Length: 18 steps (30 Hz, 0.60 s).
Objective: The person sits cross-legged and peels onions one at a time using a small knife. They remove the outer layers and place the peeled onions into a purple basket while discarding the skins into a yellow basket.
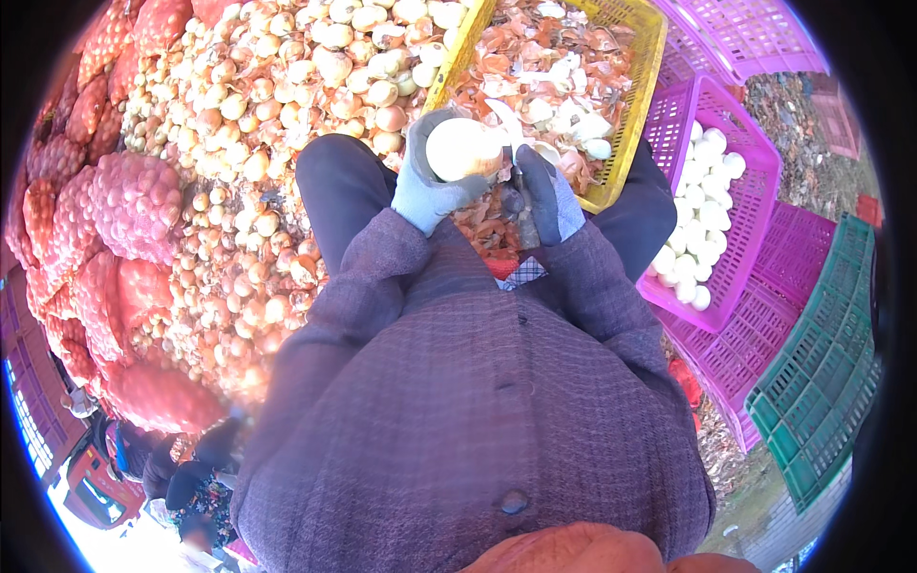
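Note:
My left hand (433, 175), in a grey-coated glove, cups a large pale onion (464, 149) from the left and below. A gloved right hand of mine (546, 190) grips a knife by its handle. The light, curved knife blade (510, 123) points up and away, close to the onion's right side. Whether the blade touches the onion I cannot tell. Just beyond both hands is a yellow plastic crate (615, 175) heaped with onion skins (494, 61). More brown skins (494, 225) lie between my legs, below the hands.
A big pile of unpeeled onions (243, 107) spreads to the left, backed by red mesh sacks of onions (136, 204). On the right, a purple crate (752, 186) holds peeled white onions (698, 208). Stacked purple crates (745, 336) and a green crate (817, 365) stand nearby. Other people (193, 487) are at lower left.

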Tool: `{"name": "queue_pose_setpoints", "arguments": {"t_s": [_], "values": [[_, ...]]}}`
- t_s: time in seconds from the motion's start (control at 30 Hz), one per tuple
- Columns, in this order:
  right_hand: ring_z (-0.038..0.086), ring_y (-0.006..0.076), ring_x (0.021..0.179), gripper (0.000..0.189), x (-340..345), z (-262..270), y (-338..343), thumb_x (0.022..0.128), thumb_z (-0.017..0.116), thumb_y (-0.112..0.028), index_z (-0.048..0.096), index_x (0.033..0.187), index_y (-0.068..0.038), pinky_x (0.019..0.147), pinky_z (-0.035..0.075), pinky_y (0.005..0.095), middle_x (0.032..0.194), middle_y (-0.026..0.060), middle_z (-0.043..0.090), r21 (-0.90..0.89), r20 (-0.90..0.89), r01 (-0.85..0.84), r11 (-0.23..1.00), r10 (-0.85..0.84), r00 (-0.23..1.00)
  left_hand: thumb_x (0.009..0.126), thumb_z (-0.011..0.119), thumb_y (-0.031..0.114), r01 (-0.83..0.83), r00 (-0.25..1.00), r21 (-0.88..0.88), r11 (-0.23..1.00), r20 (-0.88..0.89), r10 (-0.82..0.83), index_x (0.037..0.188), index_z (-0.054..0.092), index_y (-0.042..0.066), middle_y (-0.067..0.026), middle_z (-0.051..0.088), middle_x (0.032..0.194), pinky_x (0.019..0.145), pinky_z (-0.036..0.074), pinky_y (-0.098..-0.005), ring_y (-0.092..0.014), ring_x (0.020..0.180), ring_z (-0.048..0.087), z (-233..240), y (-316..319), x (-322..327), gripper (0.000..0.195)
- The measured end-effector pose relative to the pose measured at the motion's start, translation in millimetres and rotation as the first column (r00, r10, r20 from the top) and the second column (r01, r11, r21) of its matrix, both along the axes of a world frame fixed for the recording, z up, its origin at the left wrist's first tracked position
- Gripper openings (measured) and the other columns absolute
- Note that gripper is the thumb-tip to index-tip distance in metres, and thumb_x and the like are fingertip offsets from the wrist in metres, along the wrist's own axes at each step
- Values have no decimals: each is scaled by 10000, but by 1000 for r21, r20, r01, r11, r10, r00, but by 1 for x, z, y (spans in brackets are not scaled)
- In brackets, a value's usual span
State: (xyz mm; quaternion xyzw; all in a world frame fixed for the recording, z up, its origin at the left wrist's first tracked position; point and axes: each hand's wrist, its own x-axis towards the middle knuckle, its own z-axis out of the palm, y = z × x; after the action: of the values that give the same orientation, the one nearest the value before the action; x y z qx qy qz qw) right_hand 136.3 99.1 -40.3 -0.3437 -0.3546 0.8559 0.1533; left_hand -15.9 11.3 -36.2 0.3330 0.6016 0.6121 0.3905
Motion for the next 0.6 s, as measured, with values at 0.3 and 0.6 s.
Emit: {"name": "queue_pose_setpoints", "arguments": {"t_s": [0.3, 0.6], "values": [[525, 81, 667, 332, 5, 15, -11, 909, 560, -278, 524, 1080, 4, 552, 434, 238, 787, 52, 538, 569, 116, 33, 822, -120, 986, 630, 705, 115, 101, 865, 71, 992, 486, -123, 1393, 222, 63, -114, 429, 1287, 1000, 376, -346, -213, 1203, 433, 11, -8, 11, 905], [613, 278, 702, 419, 15, 36, -3, 835, 630, -202, 510, 1179, 3, 614, 486, 365, 905, 175, 597, 866, 293, -253, 431, -26, 956, 624, 705, 80, 115, 784, 133, 984, 597, -172, 1338, 335, 61, -95, 525, 1209, 963, 432, -337, -225, 1132, 525, 18, -10, 4, 805]]}}
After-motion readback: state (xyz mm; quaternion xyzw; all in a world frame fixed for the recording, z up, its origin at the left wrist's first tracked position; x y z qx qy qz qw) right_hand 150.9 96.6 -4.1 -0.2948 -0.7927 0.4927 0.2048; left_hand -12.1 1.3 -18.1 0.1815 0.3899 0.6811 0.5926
